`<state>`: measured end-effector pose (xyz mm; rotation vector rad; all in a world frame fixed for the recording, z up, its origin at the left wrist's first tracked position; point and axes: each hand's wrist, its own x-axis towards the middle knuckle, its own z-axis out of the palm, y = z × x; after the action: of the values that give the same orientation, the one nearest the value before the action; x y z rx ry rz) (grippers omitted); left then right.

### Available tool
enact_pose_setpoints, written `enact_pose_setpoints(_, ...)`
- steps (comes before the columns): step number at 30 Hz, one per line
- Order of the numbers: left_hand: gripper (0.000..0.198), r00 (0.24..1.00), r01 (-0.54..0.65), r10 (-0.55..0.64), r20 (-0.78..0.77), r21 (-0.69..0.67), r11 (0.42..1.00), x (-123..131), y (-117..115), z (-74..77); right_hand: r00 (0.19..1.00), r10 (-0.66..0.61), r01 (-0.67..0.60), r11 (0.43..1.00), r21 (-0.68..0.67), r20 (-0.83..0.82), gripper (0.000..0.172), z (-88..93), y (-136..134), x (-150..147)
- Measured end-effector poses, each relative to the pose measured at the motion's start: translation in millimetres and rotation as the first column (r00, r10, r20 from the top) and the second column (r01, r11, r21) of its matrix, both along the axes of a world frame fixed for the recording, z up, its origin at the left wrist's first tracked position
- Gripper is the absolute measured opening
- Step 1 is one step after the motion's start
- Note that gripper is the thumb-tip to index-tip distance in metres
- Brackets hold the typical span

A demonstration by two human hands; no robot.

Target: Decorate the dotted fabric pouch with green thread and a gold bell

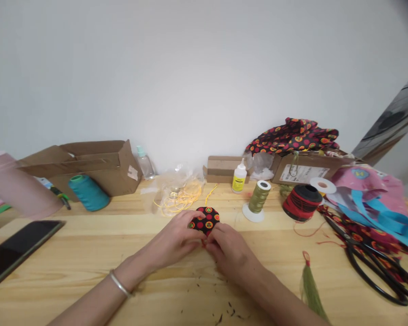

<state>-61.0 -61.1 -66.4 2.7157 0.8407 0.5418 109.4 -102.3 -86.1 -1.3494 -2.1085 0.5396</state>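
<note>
A small stuffed pouch of black cloth with red and yellow dots (206,218) rests on the wooden table (88,253) at the centre. My left hand (177,237) grips its near left side with curled fingers; a silver bangle sits on that wrist. My right hand (229,249) pinches the pouch's near right edge with closed fingers. What lies between the fingertips is hidden.
Olive thread cone (258,199), red-black spool (302,202), glue bottle (239,178), yellow cord (180,199), teal spool (88,192), cardboard boxes (98,165), phone (17,251) at left, black scissors (377,262) and olive tassel (311,290) at right, patterned cloth (292,136) behind.
</note>
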Motion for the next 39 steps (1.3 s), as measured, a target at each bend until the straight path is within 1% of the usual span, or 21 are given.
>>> enact_pose_setpoints(3, 0.015, 1.000, 0.016, -0.016, 0.011, 0.001, 1.000, 3, 4, -2.4, 0.999, -0.026, 0.025, 0.999, -0.027, -0.027, 0.014, 6.6, -3, 0)
enact_pose_setpoints(6, 0.013, 1.000, -0.023, 0.023, -0.006, -0.023, 0.999, 5, 5, -5.2, 0.999, -0.031, 0.030, 0.998, -0.048, -0.030, 0.016, 9.8, -3, -1)
enact_pose_setpoints(9, 0.014, 0.999, -0.049, 0.049, 0.018, -0.023, 0.999, 7, 7, -8.7, 0.998, -0.043, 0.040, 0.997, -0.069, -0.041, 0.016, 8.8, -3, 0)
enact_pose_setpoints(12, 0.014, 0.998, -0.037, 0.037, 0.056, -0.002, 0.999, 7, 8, -11.3, 0.997, -0.047, 0.043, 0.996, -0.072, -0.059, 0.016, 6.1, -2, 1)
enact_pose_setpoints(14, 0.014, 0.998, -0.024, 0.024, 0.063, 0.002, 1.000, 7, 8, -11.9, 0.996, -0.043, 0.039, 0.997, -0.062, -0.073, 0.015, 4.7, -2, 2)
enact_pose_setpoints(18, 0.015, 0.996, -0.038, 0.037, 0.081, 0.009, 0.999, 6, 8, -11.3, 0.997, -0.027, 0.022, 0.997, -0.068, -0.073, 0.015, 5.0, -4, 3)
enact_pose_setpoints(23, 0.016, 0.994, -0.046, 0.048, 0.100, -0.023, 0.999, 4, 6, -11.0, 0.998, 0.013, -0.018, 0.997, -0.076, -0.064, 0.013, 6.6, -8, 5)
enact_pose_setpoints(27, 0.012, 0.991, -0.060, 0.066, 0.119, -0.051, 0.997, 0, 7, -14.9, 0.999, 0.026, -0.030, 0.997, -0.076, -0.043, 0.013, 6.0, -10, 5)
enact_pose_setpoints(30, 0.017, 0.988, -0.063, 0.071, 0.136, -0.062, 0.996, -4, 8, -19.2, 0.999, 0.042, -0.044, 0.997, -0.069, -0.034, 0.013, 6.1, -10, 5)
enact_pose_setpoints(33, 0.018, 0.987, -0.028, 0.032, 0.160, -0.027, 0.999, -5, 10, -22.2, 0.998, 0.049, -0.051, 0.996, -0.071, -0.033, 0.014, 6.8, -9, 5)
enact_pose_setpoints(36, 0.013, 0.984, 0.018, -0.024, 0.174, 0.034, 0.999, -3, 11, -22.4, 0.998, 0.041, -0.044, 0.996, -0.076, -0.039, 0.014, 7.2, -9, 5)
enact_pose_setpoints(39, 0.011, 0.984, 0.033, -0.039, 0.175, 0.041, 0.999, 0, 12, -21.1, 0.998, 0.039, -0.043, 0.996, -0.082, -0.043, 0.013, 7.4, -10, 5)
